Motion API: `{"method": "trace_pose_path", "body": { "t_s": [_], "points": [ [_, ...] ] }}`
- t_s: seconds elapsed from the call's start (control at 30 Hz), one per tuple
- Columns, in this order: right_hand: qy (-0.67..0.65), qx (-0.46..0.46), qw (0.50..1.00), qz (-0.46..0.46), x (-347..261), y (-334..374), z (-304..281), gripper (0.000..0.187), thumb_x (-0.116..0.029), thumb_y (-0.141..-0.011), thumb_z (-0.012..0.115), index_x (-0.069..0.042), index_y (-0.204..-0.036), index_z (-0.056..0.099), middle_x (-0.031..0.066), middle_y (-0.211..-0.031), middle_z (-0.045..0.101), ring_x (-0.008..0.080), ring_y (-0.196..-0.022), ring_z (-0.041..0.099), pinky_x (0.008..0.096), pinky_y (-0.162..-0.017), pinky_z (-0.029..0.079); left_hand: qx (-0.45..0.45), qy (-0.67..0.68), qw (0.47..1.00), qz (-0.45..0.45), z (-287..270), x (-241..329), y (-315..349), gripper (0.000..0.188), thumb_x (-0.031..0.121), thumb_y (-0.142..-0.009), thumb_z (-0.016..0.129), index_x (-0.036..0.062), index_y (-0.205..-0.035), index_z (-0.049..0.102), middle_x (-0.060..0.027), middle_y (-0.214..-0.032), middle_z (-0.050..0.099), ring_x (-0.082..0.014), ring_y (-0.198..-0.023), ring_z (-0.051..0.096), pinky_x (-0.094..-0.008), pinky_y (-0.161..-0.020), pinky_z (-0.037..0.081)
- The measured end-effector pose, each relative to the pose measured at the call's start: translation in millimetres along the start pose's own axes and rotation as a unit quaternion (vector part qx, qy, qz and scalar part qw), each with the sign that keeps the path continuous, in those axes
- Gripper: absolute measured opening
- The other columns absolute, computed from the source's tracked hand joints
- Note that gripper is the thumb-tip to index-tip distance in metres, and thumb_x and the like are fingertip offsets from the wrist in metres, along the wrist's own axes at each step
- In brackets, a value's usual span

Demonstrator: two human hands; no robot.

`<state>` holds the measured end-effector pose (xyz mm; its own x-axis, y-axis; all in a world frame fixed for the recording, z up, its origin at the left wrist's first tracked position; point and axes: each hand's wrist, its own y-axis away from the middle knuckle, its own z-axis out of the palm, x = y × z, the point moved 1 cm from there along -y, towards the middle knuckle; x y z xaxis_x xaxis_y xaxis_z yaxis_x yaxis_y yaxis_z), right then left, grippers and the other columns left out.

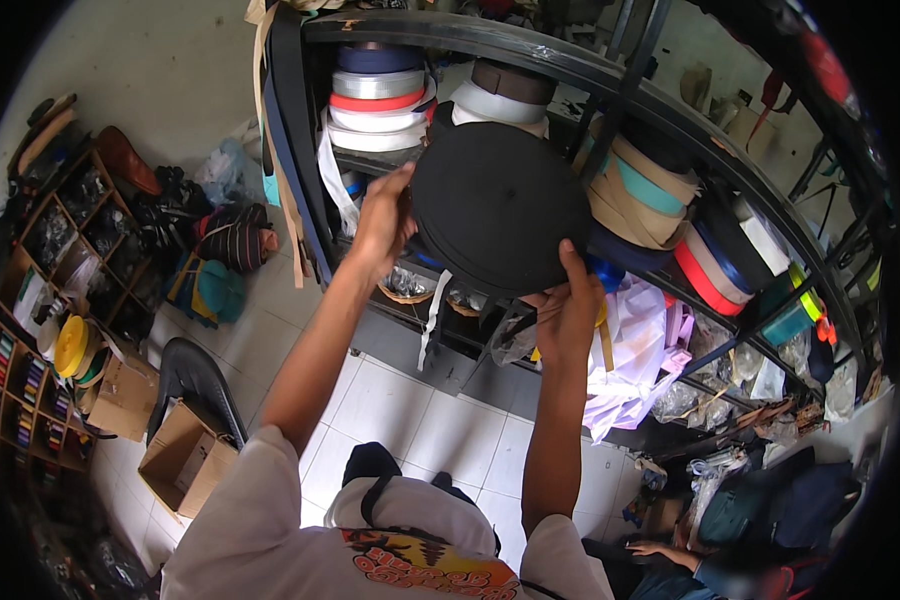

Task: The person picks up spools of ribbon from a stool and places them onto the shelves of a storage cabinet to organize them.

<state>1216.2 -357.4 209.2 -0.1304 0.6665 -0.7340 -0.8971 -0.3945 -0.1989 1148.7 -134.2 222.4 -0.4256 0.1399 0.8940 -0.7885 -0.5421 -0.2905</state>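
A large black roll of webbing (505, 205), wound flat into a disc, is held up in front of a dark metal shelf (470, 38). My left hand (382, 222) grips its left edge. At the lower right edge, my right hand (568, 308) holds it with the thumb on the face and the fingers underneath. Behind it on the shelf stands a stack of blue, white and red tape rolls (378, 100). Brown and white rolls (505, 95) sit next to that stack, partly hidden by the black roll.
Further right on the shelf are beige and teal rolls (645, 190) and a red roll (708, 275). A lilac plastic bag (625, 350) hangs below. Left stand a cardboard box (188, 462), a black chair (195, 375) and a thread rack (30, 390). Another person's hand (665, 552) shows lower right.
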Motion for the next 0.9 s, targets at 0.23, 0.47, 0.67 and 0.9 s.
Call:
{"method": "trace_pose_path", "body": {
  "t_s": [0.23, 0.47, 0.67, 0.9],
  "points": [
    [0.031, 0.107, 0.993, -0.037, 11, -14, -1, 0.03, -0.018, -0.09, 0.063, 0.004, -0.11, 0.059, 0.0136, -0.102, 0.067, 0.0223, -0.083, 0.07, 0.0287, -0.061, 0.061, -0.034, -0.437, 0.834, 0.335, 15, 10, -167, 0.091, 0.062, -0.071, 0.073, -0.0039, -0.129, 0.05, -0.0271, -0.125, 0.054, -0.0404, -0.118, 0.05, -0.0421, -0.101, 0.04],
    [0.055, 0.179, 0.973, -0.139, 38, -21, 18, 0.038, -0.019, -0.09, 0.062, 0.01, -0.114, 0.054, 0.02, -0.105, 0.066, 0.0253, -0.084, 0.071, 0.0328, -0.066, 0.062, -0.096, -0.587, 0.756, 0.273, 64, -6, -257, 0.128, 0.086, -0.044, 0.066, 0.0032, -0.14, 0.044, -0.0247, -0.143, 0.041, -0.0411, -0.132, 0.039, -0.0543, -0.106, 0.031],
    [0.082, 0.232, 0.951, -0.187, 57, -26, 32, 0.038, -0.022, -0.092, 0.06, 0.008, -0.114, 0.055, 0.0174, -0.1, 0.067, 0.0228, -0.077, 0.071, 0.0329, -0.061, 0.062, -0.03, -0.577, 0.748, 0.327, 70, -17, -265, 0.101, 0.078, -0.05, 0.073, 0.0064, -0.119, 0.064, -0.018, -0.117, 0.064, -0.0348, -0.111, 0.06, -0.0457, -0.095, 0.045],
    [0.101, 0.26, 0.938, -0.206, 66, -27, 42, 0.034, -0.022, -0.093, 0.059, 0.005, -0.114, 0.056, 0.0121, -0.096, 0.067, 0.0152, -0.07, 0.066, 0.0233, -0.047, 0.049, -0.057, -0.479, 0.803, 0.349, 58, -19, -277, 0.093, 0.066, -0.051, 0.081, 0.0059, -0.119, 0.063, -0.0167, -0.109, 0.067, -0.0341, -0.101, 0.065, -0.0446, -0.09, 0.049]
  ]
}}
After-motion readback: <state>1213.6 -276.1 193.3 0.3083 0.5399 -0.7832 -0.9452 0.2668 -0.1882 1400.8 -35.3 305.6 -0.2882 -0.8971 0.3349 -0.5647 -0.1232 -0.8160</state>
